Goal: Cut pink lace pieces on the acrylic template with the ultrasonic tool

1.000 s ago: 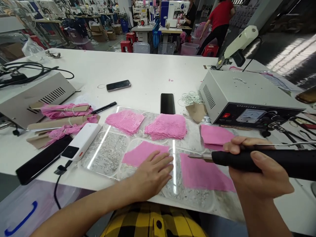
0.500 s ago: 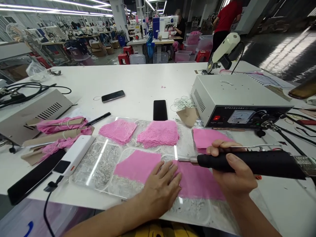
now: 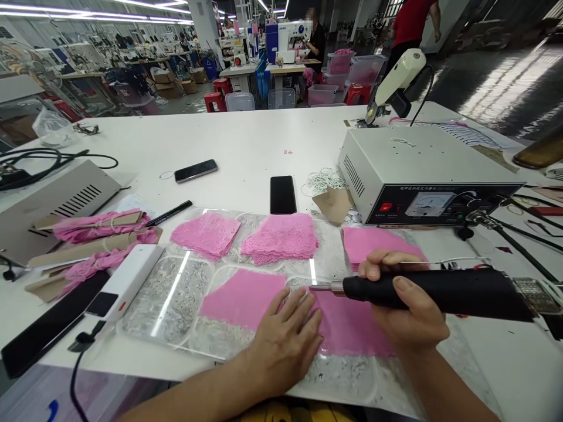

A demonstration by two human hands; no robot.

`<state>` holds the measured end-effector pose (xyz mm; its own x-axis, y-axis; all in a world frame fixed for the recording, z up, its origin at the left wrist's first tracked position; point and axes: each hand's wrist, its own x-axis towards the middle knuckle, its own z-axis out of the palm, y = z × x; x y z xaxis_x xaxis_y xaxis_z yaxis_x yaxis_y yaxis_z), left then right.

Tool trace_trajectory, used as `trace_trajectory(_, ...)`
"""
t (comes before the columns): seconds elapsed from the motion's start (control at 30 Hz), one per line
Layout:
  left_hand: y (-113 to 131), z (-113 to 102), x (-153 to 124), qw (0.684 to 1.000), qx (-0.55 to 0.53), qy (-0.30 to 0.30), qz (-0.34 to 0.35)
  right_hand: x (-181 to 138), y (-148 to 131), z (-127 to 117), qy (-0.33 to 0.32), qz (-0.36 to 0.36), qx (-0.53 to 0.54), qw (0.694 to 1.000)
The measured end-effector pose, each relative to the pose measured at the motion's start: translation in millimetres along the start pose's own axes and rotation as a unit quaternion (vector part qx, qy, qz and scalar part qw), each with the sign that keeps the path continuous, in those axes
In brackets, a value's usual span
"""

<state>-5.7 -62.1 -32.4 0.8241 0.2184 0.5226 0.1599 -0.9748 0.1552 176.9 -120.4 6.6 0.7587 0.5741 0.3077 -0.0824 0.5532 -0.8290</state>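
My left hand (image 3: 285, 343) lies flat, fingers stretched out, across the inner edges of two pink fabric pieces. One is the slanted left piece (image 3: 244, 298); the other is the right piece (image 3: 352, 325). My right hand (image 3: 411, 305) is wrapped round a black-handled handheld ultrasonic welder (image 3: 448, 292). Its thin metal tip points left, at the upper edge of the right piece, close to my left fingertips. Whether the tip touches the cloth, I cannot tell. Behind lie a lace-edged pink stack (image 3: 281, 237), another pink lace stack (image 3: 205, 234) and a plain pink stack (image 3: 373, 243).
A clear panelled sheet (image 3: 167, 293) covers the table's front. The grey control box (image 3: 431, 167) stands right, cabled. Two phones, one upright in view (image 3: 282, 195), a pen (image 3: 169, 213), a white power strip-like device (image 3: 127, 281) and banded pink bundles (image 3: 101, 225) lie about.
The welder's tip has shifted slightly left, nearer my left fingertips. My left hand stays on the cloth. The view has moved a little, and the person in red in the background has moved.
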Motion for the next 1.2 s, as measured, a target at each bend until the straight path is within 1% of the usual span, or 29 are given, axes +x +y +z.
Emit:
trace_trajectory(0.17,0,1,-1,1.000,-0.002,-0.002,-0.001,-1,1,0,-0.007,-0.007,-0.007,1.000)
trace_trajectory(0.33,0,3,-3,1.000,0.002,-0.006,0.000,-3,-1,-2,-0.032,-0.006,-0.035,0.999)
trace_trajectory(0.47,-1,3,-3,1.000,0.008,-0.005,0.005,-2,-2,1,-0.031,-0.008,-0.041,0.999)
trace_trajectory(0.57,0,-3,-4,1.000,0.008,-0.001,0.015,-1,-4,1,-0.020,-0.001,-0.022,1.000)
trace_trajectory(0.67,1,-12,-6,0.999,-0.018,-0.006,0.044,-2,-9,-3,-0.018,0.001,-0.003,1.000)
trace_trajectory(0.73,1,-18,-8,0.997,-0.043,-0.005,0.063,-3,-12,-6,-0.016,0.003,-0.006,1.000)
trace_trajectory(0.83,1,-24,-10,0.995,-0.071,-0.004,0.072,-5,-14,-8,-0.015,0.007,-0.017,1.000)
trace_trajectory(1.13,0,-23,-12,0.992,-0.085,-0.021,0.086,-8,-11,-8,-0.071,0.004,-0.012,0.997)
trace_trajectory(1.2,0,-23,-12,0.992,-0.092,-0.023,0.089,-8,-11,-9,-0.074,0.004,-0.016,0.997)
